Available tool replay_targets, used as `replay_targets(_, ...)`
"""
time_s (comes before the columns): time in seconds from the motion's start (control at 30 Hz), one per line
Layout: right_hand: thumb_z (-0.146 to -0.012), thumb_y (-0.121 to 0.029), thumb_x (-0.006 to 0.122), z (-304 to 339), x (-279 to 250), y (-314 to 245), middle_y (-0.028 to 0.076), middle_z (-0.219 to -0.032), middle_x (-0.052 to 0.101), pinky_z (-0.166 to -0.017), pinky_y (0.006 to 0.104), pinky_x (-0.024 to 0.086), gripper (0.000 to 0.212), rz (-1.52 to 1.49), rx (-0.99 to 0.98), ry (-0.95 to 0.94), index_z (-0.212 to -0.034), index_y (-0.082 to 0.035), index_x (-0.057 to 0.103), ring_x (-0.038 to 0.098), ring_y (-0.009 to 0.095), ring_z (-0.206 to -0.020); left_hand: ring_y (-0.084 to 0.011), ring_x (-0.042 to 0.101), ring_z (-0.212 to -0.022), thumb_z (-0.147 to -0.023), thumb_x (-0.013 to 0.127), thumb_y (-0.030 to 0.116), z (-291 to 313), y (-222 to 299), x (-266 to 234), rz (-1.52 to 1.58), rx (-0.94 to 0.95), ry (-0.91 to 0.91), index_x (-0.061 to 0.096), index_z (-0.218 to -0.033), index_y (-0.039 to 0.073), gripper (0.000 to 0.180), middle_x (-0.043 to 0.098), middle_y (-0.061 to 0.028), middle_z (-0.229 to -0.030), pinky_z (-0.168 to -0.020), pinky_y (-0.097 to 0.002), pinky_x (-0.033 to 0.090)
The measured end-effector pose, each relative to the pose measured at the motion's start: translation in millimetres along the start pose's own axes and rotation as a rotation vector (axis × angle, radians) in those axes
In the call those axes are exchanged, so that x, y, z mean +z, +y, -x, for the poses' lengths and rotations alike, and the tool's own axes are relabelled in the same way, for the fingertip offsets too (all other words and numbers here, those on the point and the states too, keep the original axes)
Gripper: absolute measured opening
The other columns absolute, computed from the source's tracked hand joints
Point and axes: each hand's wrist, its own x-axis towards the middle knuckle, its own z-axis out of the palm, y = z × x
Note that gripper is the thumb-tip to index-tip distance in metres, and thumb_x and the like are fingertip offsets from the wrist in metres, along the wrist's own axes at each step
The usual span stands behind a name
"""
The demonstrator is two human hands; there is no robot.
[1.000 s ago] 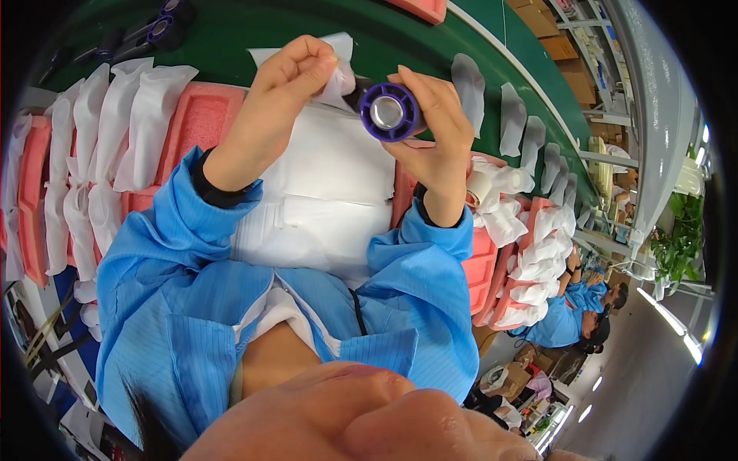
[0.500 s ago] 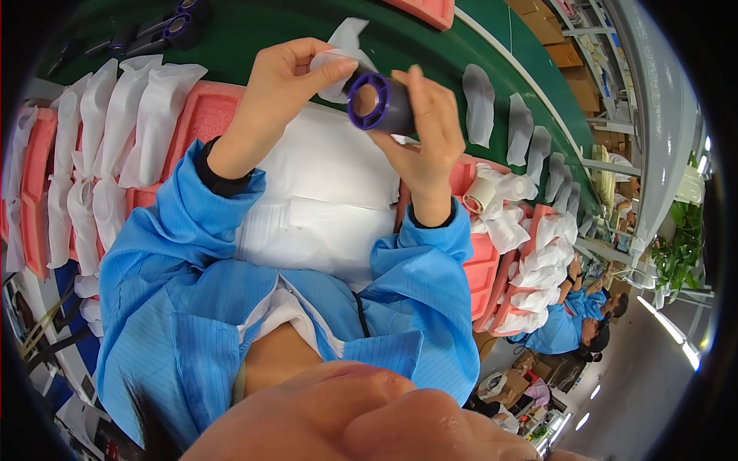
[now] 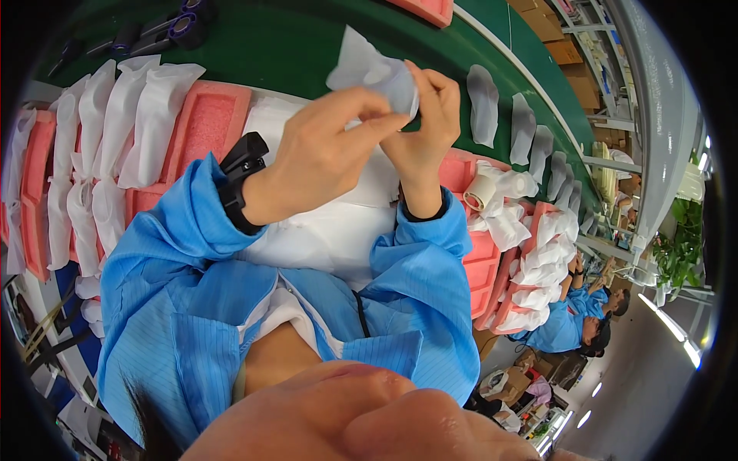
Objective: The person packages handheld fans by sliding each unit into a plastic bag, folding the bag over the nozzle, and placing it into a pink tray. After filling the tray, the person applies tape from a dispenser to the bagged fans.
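A translucent white bag (image 3: 373,69) is held up over the green work surface, its pointed open end sticking up to the left. Inside it only a faint bulky shape shows; the dark hair dryer with the purple ring is covered now. My right hand (image 3: 428,115) wraps round the bagged hair dryer from the right. Thumb and fingers of my left hand (image 3: 323,150) pinch the bag's near edge, close to the right hand's fingers. Below both hands lies a stack of flat white bags (image 3: 323,230).
Several dark hair dryers (image 3: 184,31) with purple rings lie at the far left. Pink foam trays (image 3: 211,123) with white-wrapped pieces flank me on both sides. Several bagged pieces (image 3: 483,107) lie in a row at the right. Co-workers in blue (image 3: 565,330) sit farther off.
The hair dryer's purple ring end, bare before, has gone under the white bag. My left hand has moved right and nearer me, meeting the right hand at the bag's edge.
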Motion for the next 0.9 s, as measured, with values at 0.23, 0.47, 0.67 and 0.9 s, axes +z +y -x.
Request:
replay_targets(0.23, -0.062, -0.006, 0.079, 6.1, 6.8, -7.7, 0.008, -0.106, 0.053, -0.068, 0.0256, 0.049, 0.064, -0.32, 0.232, -0.001, -0.121, -0.003, 0.054, 0.057, 0.017, -0.092, -0.0248, 0.059, -0.091, -0.069, 0.069, -0.003, -12.0, -19.7, 2.1, 0.017, -0.15, -0.115, 0.065, -0.108, 0.01, 0.042, 0.054, -0.0105, -0.116, -0.07, -0.0319, 0.05)
replay_targets(0.47, -0.068, -0.004, 0.074, -1.2, 11.3, -3.2, 0.007, -0.108, 0.056, -0.073, 0.029, 0.051, 0.055, -0.377, 0.111, -0.182, -0.119, -0.001, 0.055, 0.059, 0.018, -0.096, -0.0216, 0.055, -0.107, -0.073, 0.074, 0.007, -23.0, -54.8, -25.6, 0.629, -0.12, -0.265, 0.063, -0.104, 0.01, 0.033, 0.051, -0.0097, -0.124, -0.082, -0.0289, 0.046)
replay_targets(0.67, -0.073, -0.002, 0.07, 17.9, 14.1, 14.0, 0.011, -0.096, 0.064, -0.074, 0.032, 0.051, 0.04, -0.254, 0.251, -0.272, -0.111, -0.002, 0.06, 0.065, 0.023, -0.086, -0.0213, 0.052, -0.109, -0.07, 0.08, 0.013, -16.1, -38.6, -13.7, 0.474, -0.377, 0.12, 0.065, -0.099, 0.008, 0.033, 0.05, -0.0095, -0.127, -0.088, -0.0315, 0.043)
replay_targets(0.9, -0.075, -0.001, 0.067, 15.6, 18.5, 4.6, 0.014, -0.091, 0.066, -0.071, 0.0316, 0.051, 0.033, -0.036, 0.122, -0.16, -0.107, -0.003, 0.062, 0.066, 0.027, -0.078, -0.022, 0.049, -0.113, -0.068, 0.081, 0.011, -13.4, -28.4, -5.0, 0.135, -0.073, 0.164, 0.068, -0.083, 0.007, 0.02, 0.051, -0.0074, -0.125, -0.089, -0.0322, 0.041)
